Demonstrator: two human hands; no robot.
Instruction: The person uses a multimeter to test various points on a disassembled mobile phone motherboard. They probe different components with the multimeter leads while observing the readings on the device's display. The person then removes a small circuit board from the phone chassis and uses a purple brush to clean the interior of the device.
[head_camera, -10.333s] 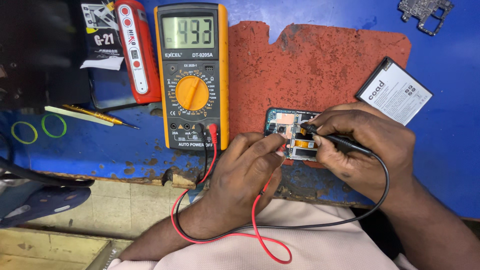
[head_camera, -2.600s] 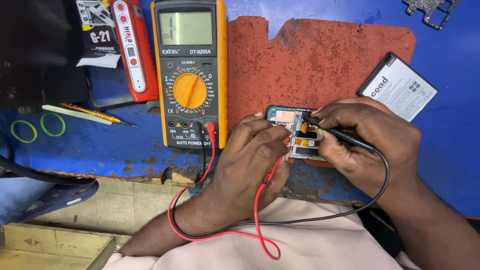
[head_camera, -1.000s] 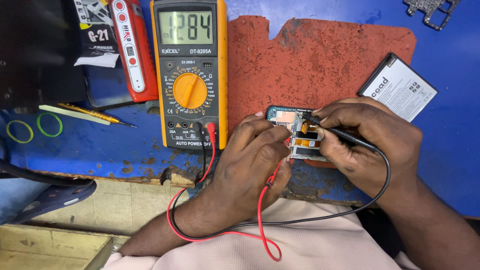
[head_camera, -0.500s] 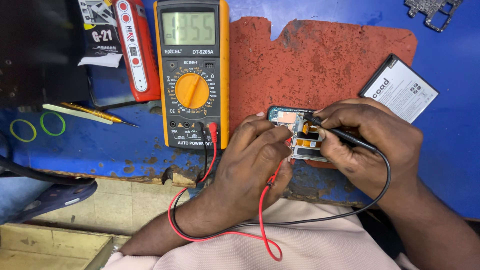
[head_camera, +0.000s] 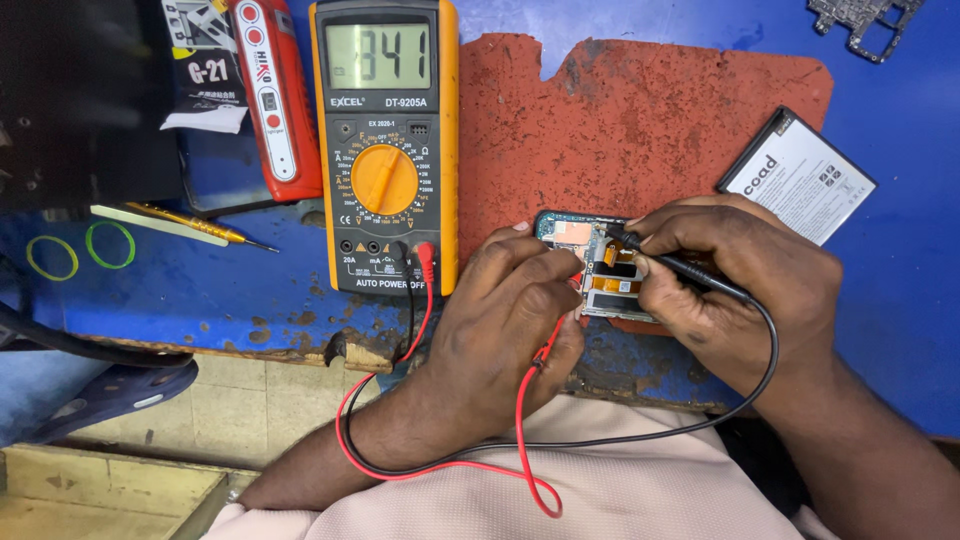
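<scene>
Where the blue bench (head_camera: 900, 330) spreads across the view, a worn red mat (head_camera: 640, 130) covers its middle, chipped along the edges. Left of the mat lies a yellow-cased meter (head_camera: 385, 145), its screen lit with digits, its orange dial turned, and two leads plugged in at its lower end. Next to it on the left rests a red-and-white tool (head_camera: 275, 95) on a dark printed card (head_camera: 205, 60). Right of the mat, a white-labelled battery (head_camera: 800, 175) lies flat, just beside the right hand. A bare metal frame (head_camera: 860, 15) sits at the top right corner.

The opened phone (head_camera: 595, 265) lies at the mat's lower edge, between the two hands, its copper-coloured parts and flex strips showing. The left hand (head_camera: 515, 335) is curled, fingers pressed together on the phone's left side, holding the red lead (head_camera: 440, 465), whose tip is hidden under the fingers. The right hand (head_camera: 740, 280) pinches the black probe (head_camera: 675, 265) like a pen, its tip touching the phone's upper part. The black lead (head_camera: 700, 410) loops down over the person's lap.

At far left lie a thin yellow screwdriver (head_camera: 200, 225) and two green rubber bands (head_camera: 80, 250), well apart from the hands.
</scene>
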